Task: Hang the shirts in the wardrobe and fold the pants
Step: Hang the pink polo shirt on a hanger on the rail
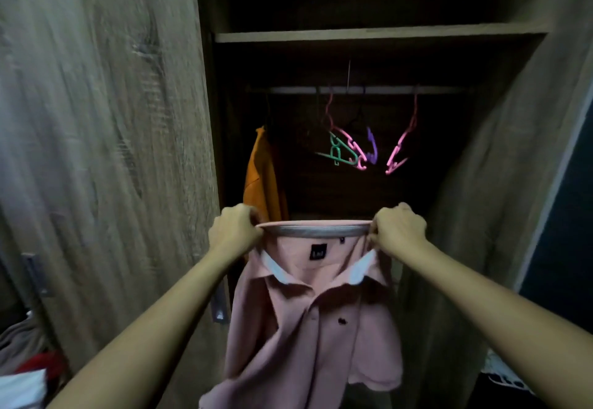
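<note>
From the head camera, the person stands right at the open wardrobe [378, 34]. A pink shirt [308, 328] is held up in front of it, low and near. The left hand [236, 230] and right hand [398, 232] each have their fingers curled tight on one end of the neck opening and pull it taut between them. The body and sleeves hang slack below. I see no hanger inside the shirt.

Farther in, a rail [353, 90] runs across under the shelf. An orange shirt [261, 180] already hangs at its left end. To the right of it several bare hangers [353, 148] dangle in green, pink and purple, some tangled together.

Low on the near left there is a pile [29, 354] of cloth, but it is too blurred to say what is in it.

By my reckoning this is the hanging step, with the shirt opened ready for a hanger. Next, one hand has to let go, reach up to the rail and free a hanger from the cluster. The other hand must keep hold of the neck meanwhile, or the shirt will likely drop. The pants look to be a later job.
</note>
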A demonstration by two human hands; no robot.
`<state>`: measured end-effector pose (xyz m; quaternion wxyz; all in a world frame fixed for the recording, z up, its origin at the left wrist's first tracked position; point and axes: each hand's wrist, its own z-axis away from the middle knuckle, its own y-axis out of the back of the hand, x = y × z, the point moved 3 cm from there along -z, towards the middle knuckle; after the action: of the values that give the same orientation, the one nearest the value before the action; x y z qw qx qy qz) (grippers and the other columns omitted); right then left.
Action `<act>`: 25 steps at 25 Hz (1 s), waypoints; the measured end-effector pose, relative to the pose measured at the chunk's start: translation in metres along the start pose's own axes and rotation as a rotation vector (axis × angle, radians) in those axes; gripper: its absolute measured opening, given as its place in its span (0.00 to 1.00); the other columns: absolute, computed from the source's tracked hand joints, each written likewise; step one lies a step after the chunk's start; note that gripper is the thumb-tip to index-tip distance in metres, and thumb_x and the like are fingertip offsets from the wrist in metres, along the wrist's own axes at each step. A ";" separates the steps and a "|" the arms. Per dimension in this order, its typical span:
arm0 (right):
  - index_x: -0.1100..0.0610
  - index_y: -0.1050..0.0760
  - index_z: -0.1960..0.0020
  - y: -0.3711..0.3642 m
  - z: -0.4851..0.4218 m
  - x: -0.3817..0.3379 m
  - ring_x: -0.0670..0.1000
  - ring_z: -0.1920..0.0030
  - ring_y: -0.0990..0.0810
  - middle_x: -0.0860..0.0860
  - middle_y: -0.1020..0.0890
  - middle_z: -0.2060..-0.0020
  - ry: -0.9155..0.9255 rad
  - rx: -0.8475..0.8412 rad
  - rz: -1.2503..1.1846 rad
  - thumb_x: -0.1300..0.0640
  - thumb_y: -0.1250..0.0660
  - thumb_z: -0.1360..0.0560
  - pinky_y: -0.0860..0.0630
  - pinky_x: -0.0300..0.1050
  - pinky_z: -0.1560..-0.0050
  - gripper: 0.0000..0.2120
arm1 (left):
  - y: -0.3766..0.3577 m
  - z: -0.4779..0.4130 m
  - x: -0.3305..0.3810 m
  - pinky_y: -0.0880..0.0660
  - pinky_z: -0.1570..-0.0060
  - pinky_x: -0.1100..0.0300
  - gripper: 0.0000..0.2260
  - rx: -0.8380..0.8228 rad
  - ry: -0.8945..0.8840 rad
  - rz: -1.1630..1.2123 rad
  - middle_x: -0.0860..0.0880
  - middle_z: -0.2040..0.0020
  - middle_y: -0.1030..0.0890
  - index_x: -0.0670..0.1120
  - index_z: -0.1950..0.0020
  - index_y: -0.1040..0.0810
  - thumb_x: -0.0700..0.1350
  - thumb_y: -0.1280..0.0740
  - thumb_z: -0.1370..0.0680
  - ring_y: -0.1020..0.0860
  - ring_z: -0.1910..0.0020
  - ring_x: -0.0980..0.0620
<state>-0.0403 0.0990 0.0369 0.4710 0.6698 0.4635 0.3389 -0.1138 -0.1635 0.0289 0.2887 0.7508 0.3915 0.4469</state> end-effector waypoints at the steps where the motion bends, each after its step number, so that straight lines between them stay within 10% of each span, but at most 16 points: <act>1: 0.50 0.21 0.43 0.000 0.002 -0.004 0.56 0.40 0.26 0.54 0.22 0.44 0.006 -0.027 -0.024 0.54 0.36 0.26 0.27 0.47 0.49 0.13 | 0.004 -0.005 -0.003 0.22 0.53 0.52 0.09 0.027 0.029 0.016 0.45 0.52 0.17 0.54 0.54 0.18 0.45 0.33 0.32 0.20 0.51 0.41; 12: 0.50 0.18 0.62 0.021 -0.013 0.015 0.50 0.51 0.19 0.48 0.15 0.54 0.071 -0.039 -0.543 0.70 0.41 0.35 0.22 0.42 0.48 0.18 | 0.023 -0.036 0.020 0.30 0.62 0.62 0.06 0.121 0.075 0.356 0.53 0.70 0.21 0.51 0.70 0.20 0.42 0.34 0.37 0.23 0.63 0.50; 15: 0.51 0.17 0.60 0.030 -0.024 0.033 0.50 0.53 0.19 0.49 0.15 0.53 0.087 -0.044 -0.617 0.72 0.42 0.35 0.25 0.38 0.58 0.22 | 0.009 -0.039 0.032 0.31 0.69 0.62 0.05 -0.089 0.003 0.408 0.52 0.74 0.23 0.49 0.73 0.19 0.44 0.35 0.41 0.26 0.70 0.54; 18: 0.53 0.16 0.55 0.042 -0.034 0.042 0.53 0.51 0.18 0.52 0.16 0.53 0.128 -0.006 -0.586 0.69 0.40 0.33 0.25 0.39 0.56 0.18 | -0.008 -0.051 0.050 0.33 0.69 0.61 0.10 -0.466 -0.011 0.691 0.51 0.66 0.19 0.47 0.61 0.17 0.47 0.37 0.26 0.26 0.69 0.56; 25: 0.52 0.20 0.53 0.042 -0.035 0.029 0.55 0.45 0.21 0.52 0.19 0.48 0.274 0.011 -0.355 0.62 0.38 0.34 0.24 0.43 0.47 0.14 | -0.062 -0.135 0.128 0.23 0.61 0.59 0.15 -0.152 0.052 0.707 0.48 0.54 0.19 0.45 0.45 0.20 0.54 0.38 0.22 0.21 0.59 0.51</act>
<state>-0.0486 0.1317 0.0882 0.4521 0.5278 0.6358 0.3359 -0.2173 -0.0112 0.0960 0.1611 0.8045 0.0809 0.5659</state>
